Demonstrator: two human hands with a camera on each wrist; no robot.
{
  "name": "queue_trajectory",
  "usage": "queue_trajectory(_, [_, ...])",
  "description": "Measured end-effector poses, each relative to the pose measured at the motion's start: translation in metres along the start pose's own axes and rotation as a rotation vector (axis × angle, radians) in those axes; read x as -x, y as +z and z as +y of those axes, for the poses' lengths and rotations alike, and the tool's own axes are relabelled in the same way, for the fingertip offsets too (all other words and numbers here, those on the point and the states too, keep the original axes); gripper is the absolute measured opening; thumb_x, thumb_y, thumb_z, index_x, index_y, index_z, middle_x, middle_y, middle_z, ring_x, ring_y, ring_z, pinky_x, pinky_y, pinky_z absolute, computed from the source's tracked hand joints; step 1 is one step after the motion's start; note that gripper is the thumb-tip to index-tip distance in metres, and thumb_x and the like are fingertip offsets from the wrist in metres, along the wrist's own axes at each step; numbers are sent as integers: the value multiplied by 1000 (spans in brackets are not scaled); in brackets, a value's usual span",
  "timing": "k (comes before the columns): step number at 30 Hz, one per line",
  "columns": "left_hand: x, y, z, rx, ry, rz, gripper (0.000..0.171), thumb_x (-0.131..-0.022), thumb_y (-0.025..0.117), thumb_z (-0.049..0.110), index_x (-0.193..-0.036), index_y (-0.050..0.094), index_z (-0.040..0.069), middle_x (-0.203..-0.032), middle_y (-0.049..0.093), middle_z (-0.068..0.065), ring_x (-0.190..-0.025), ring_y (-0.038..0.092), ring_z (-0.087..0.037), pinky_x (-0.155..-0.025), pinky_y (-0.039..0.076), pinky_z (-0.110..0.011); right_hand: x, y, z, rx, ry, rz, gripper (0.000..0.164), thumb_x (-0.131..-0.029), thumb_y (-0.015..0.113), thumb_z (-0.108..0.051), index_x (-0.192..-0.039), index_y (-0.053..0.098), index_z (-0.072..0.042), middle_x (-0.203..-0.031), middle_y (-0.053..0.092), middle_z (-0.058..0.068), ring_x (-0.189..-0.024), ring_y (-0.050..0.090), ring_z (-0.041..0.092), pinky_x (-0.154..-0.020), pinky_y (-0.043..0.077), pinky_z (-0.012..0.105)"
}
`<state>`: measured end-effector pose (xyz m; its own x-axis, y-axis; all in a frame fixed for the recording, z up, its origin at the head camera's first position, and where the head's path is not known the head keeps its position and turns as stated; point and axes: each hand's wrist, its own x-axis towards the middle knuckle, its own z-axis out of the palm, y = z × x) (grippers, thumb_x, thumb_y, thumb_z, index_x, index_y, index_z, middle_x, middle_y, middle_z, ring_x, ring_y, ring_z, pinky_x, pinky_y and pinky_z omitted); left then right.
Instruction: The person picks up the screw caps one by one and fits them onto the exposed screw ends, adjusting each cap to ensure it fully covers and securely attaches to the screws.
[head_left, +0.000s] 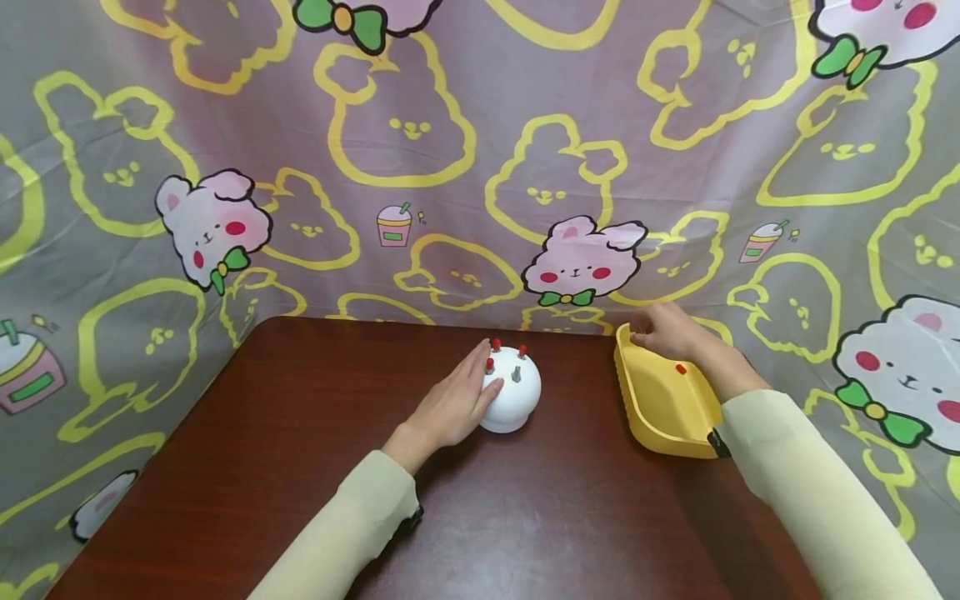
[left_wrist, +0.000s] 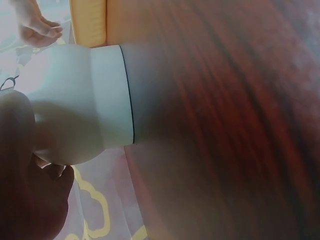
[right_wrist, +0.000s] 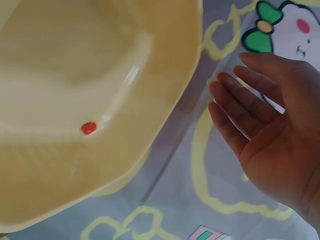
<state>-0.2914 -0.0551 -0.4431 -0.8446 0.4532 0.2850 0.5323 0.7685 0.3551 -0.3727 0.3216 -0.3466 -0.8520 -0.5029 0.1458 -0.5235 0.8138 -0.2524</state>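
Note:
On the table stands a white dome-shaped object [head_left: 517,398] with several red-tipped pegs [head_left: 522,350] and a grey metal piece [head_left: 516,374] on top. My left hand [head_left: 453,404] holds it from the left side, fingers along its far side and thumb across the front. In the left wrist view the dome [left_wrist: 75,105] sits between the thumb and the fingers. Over the far end of a yellow tray [head_left: 643,429] hovers my right hand [head_left: 667,332]. Its fingers [right_wrist: 227,130] are loosely bent, with nothing in them. A small red piece [head_left: 681,368] lies inside the tray.
The dark brown wooden table [head_left: 300,433] ends at a hanging cloth [head_left: 450,208] printed with cartoon animals, close behind the dome and tray. The tray stands at the table's right side, its raised rim beneath my right forearm.

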Motion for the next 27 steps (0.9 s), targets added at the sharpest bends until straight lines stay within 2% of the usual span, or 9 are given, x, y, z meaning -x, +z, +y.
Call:
queue_trajectory(5, [0, 0, 0, -19, -12, -11, 72, -110, 31, 51, -164, 17, 4, -171, 17, -9, -155, 23, -19, -118, 36, -40, 0, 4, 19, 53, 18, -10, 6, -83, 73, -6, -84, 71, -1, -75, 67, 3, -71, 60, 23, -69, 51, 45])
queue_trajectory(13, [-1, 1, 0, -14, -15, -11, 73, -110, 30, 52, -164, 16, 4, -171, 17, -9, -155, 23, -20, -119, 35, -40, 2, 8, 37, 88, 70, -62, 17, -83, 73, -10, -93, 73, 4, -89, 73, 15, -90, 67, 40, -85, 52, 57])
queue_trajectory(19, [1, 1, 0, -5, -13, -8, 73, -110, 30, 51, -163, 17, 2, -170, 19, -11, -154, 24, -21, -118, 36, -41, 1, 11, 46, 90, 135, -98, 22, -82, 71, -11, -95, 71, 6, -90, 73, 16, -92, 66, 43, -86, 52, 58])
queue_trajectory(24, [1, 2, 0, -2, -12, -5, 72, -111, 31, 50, -163, 18, 2, -169, 20, -13, -154, 24, -22, -119, 35, -41, 3, 12, 51, 74, 194, -127, 29, -82, 67, -9, -102, 70, 11, -99, 71, 25, -100, 63, 50, -89, 51, 59])
queue_trajectory(27, [1, 2, -1, -7, -16, -10, 73, -111, 30, 50, -163, 18, 2, -170, 20, -12, -154, 24, -22, -119, 35, -40, 4, 13, 56, 68, 223, -149, 23, -80, 65, -8, -94, 68, 10, -92, 69, 23, -91, 61, 46, -81, 51, 54])
